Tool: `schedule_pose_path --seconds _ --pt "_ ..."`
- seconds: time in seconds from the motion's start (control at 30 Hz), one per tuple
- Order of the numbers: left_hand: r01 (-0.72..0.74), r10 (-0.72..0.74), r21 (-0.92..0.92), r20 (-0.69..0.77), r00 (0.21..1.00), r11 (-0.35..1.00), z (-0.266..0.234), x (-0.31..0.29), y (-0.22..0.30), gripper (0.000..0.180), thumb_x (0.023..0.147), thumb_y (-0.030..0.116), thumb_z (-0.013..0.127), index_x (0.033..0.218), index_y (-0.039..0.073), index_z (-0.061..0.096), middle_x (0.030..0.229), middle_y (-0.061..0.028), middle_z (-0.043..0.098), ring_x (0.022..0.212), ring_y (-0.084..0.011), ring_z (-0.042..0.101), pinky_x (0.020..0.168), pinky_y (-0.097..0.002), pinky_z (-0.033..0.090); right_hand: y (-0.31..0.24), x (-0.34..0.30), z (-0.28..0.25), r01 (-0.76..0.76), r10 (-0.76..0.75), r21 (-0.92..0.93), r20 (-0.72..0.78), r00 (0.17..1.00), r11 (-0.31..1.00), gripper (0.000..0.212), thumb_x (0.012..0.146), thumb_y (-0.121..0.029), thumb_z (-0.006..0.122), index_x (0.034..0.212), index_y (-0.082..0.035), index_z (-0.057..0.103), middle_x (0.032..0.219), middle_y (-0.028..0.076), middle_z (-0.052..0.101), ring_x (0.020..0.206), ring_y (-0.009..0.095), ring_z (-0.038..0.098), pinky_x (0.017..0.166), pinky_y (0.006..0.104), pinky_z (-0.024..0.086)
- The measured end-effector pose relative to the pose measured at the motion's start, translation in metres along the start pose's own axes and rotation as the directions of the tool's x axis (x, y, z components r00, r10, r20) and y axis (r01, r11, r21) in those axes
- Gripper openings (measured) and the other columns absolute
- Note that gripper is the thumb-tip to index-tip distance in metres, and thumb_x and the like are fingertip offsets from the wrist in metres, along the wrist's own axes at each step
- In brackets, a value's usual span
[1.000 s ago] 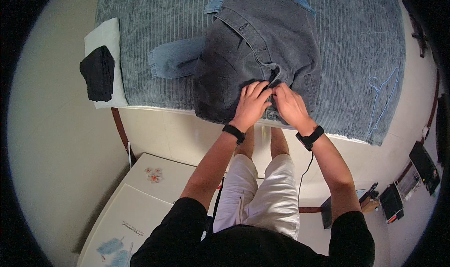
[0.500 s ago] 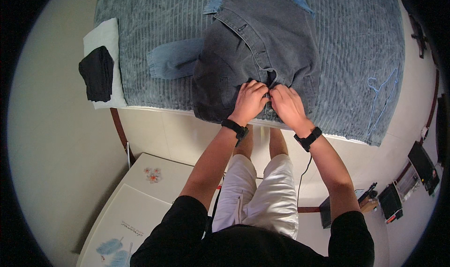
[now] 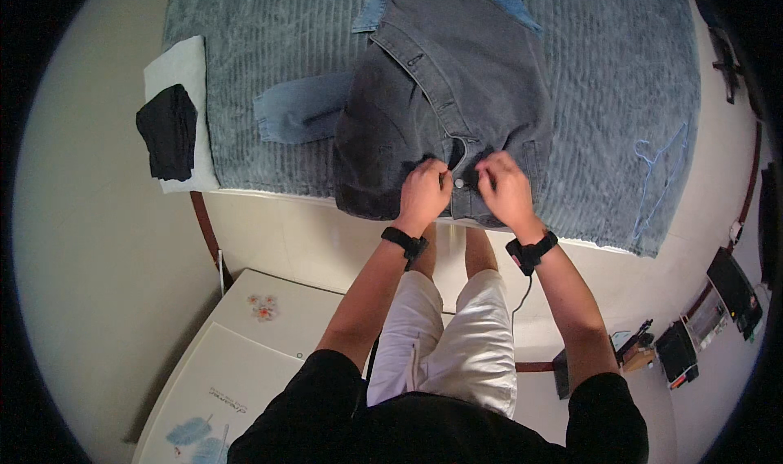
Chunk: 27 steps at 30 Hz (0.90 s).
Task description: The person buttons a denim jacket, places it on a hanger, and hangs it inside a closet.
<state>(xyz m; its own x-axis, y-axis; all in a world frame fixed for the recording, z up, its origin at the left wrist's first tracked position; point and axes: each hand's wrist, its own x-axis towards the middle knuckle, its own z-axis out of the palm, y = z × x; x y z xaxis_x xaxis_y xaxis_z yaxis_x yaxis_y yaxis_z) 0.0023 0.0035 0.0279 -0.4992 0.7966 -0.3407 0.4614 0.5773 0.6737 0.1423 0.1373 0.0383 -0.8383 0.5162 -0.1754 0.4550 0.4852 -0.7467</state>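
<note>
A dark grey denim jacket [image 3: 465,81] with light blue sleeves lies front up, its hem toward me at the bed's edge. A round metal button [image 3: 459,183] shows on the front strip near the hem, and just above it the front edges gape. My left hand [image 3: 424,191] is closed on the cloth left of this button, fingers curled inward. To the button's right, my right hand [image 3: 507,188] is over the jacket with bent fingers. Its fingertips are blurred, so whether they grip cloth is unclear. Black bands circle both wrists.
A grey-blue ribbed blanket [image 3: 608,81] covers the bed. At left, folded black cloth [image 3: 167,134] lies on a white pillow [image 3: 196,64]. A blue hanger [image 3: 656,170] rests at right. Behind my left arm stands a white cabinet [image 3: 285,338]. A cable hangs from my right wristband.
My hands were together over the jacket's front strip and have moved apart. The metal button between them has come into view. The gap above it has changed shape.
</note>
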Motion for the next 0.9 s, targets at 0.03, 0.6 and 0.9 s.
schedule_pose_path --seconds 0.03,0.6,0.9 --pt "0.183 -0.183 -0.032 -0.005 0.983 0.983 -0.005 0.005 0.002 0.019 0.087 0.009 0.064 0.104 0.001 0.064 0.104 -0.0181 0.067 0.094 -0.0372 0.065 0.08 -0.0432 0.052 -0.006 0.012 0.0 -0.085 0.103 0.093 -0.204 0.974 0.992 0.014 0.084 -0.013 0.067 0.095 -0.004 0.067 0.096 0.01 0.063 0.082 0.032 0.065 0.075 0.0408 0.054" --pt "0.248 -0.217 0.085 -0.274 0.937 0.965 0.031 0.083 -0.017 0.033 0.076 0.02 0.078 0.096 0.004 0.057 0.093 -0.0143 0.064 0.088 -0.0365 0.064 0.074 -0.046 0.051 0.033 0.064 0.034 -0.387 0.395 0.086 -0.144 0.907 0.918 0.02 0.083 -0.012 0.065 0.095 0.003 0.07 0.088 0.022 0.07 0.082 0.037 0.069 0.077 0.0432 0.055" --pt "0.1 -0.141 -0.13 -0.358 0.923 0.986 0.003 0.055 0.013 0.031 0.076 0.006 0.073 0.1 0.002 0.054 0.084 -0.0117 0.058 0.077 -0.0309 0.062 0.072 -0.0413 0.052 0.014 0.029 0.024 -0.323 0.505 0.457 -0.365 0.782 0.829 0.01 0.084 -0.009 0.066 0.084 -0.001 0.06 0.073 0.008 0.06 0.065 0.018 0.056 0.067 0.0314 0.047"
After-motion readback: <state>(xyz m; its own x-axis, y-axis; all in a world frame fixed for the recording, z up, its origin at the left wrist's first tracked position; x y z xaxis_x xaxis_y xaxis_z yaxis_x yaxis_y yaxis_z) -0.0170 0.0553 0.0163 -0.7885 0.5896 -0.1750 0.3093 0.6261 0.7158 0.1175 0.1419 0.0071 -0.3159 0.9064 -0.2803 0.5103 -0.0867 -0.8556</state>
